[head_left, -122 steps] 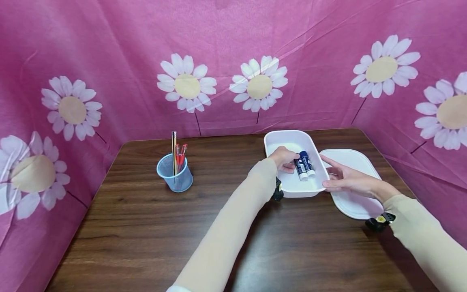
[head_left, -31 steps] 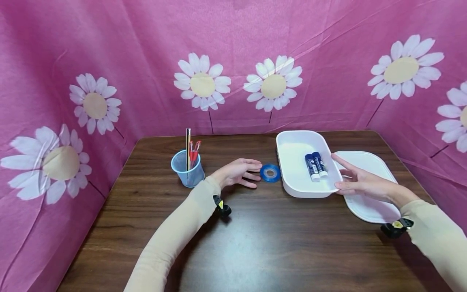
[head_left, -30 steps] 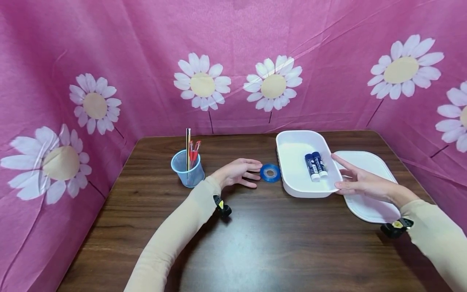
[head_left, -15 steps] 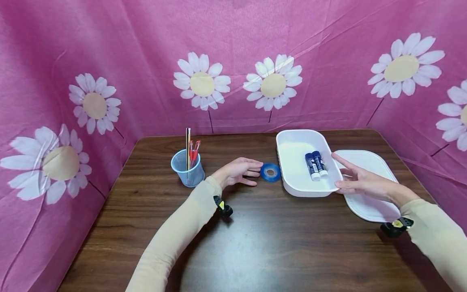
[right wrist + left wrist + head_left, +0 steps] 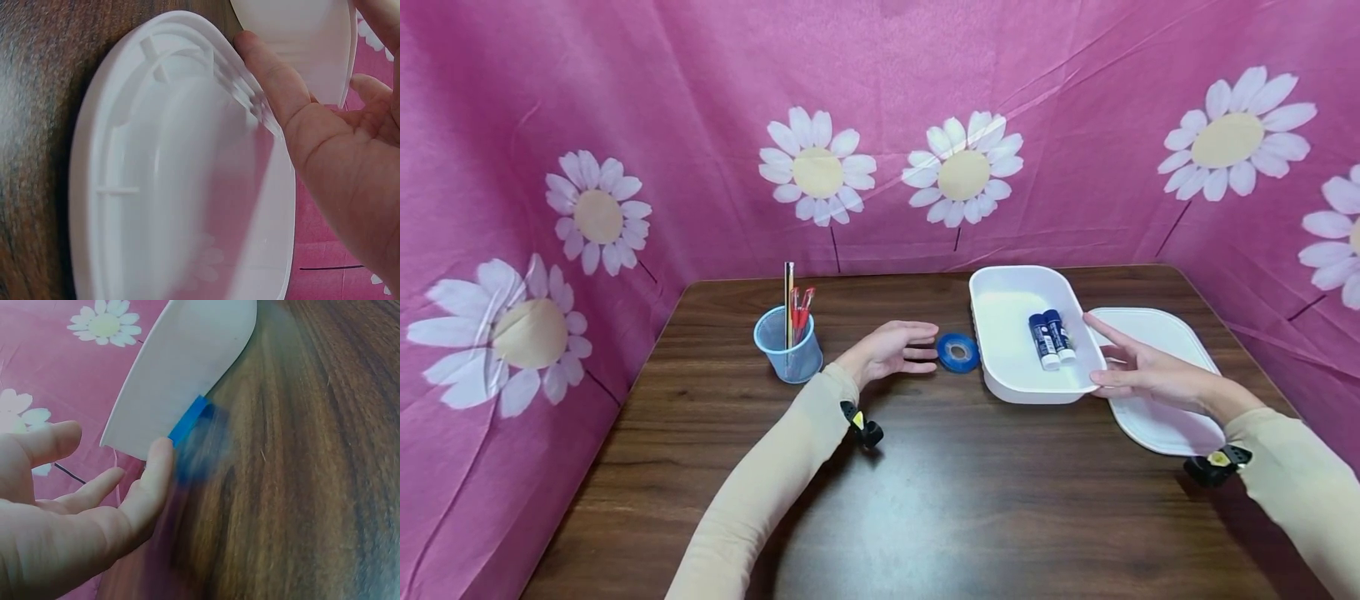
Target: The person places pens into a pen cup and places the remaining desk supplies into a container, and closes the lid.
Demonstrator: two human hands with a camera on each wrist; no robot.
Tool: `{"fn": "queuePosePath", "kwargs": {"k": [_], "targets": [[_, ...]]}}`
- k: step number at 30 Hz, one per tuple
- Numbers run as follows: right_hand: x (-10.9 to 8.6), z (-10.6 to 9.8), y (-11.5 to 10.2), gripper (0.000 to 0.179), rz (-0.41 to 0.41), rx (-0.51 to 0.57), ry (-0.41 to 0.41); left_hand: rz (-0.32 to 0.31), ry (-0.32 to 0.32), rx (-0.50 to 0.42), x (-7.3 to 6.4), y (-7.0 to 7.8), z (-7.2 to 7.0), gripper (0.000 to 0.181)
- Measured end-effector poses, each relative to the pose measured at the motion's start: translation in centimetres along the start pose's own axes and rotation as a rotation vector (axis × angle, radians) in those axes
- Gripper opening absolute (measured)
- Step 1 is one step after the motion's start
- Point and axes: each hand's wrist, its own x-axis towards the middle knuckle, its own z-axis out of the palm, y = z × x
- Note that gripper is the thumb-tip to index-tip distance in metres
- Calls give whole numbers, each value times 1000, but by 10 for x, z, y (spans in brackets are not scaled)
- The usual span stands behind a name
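Here, tape [image 5: 947, 362] and the left hand [image 5: 887, 352], fingers apart, are left of the box [image 5: 1011, 337]; the right hand [image 5: 1161, 377], also spread, touches its rim.

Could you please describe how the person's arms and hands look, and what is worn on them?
The left hand and the right hand are gloveless. The left sleeve and right sleeve are long, plain and cream. A small black device with a yellow patch sits at each wrist.

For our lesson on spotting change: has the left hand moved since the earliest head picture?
Yes, the left hand moved left, out of the white box, toward the pen cup.
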Motion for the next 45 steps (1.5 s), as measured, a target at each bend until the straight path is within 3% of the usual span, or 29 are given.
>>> {"fn": "queuePosePath", "kwargs": {"k": [10, 21, 45], "targets": [[1, 0, 2, 96, -9, -16, -3, -11, -5, 17, 11, -7, 5, 35], [1, 0, 3, 96, -17, -26, -2, -7, -55, 51, 19, -11, 18, 57], [-1, -1, 2, 95, -10, -21, 3, -17, -26, 54, 23, -12, 26, 58]]}}
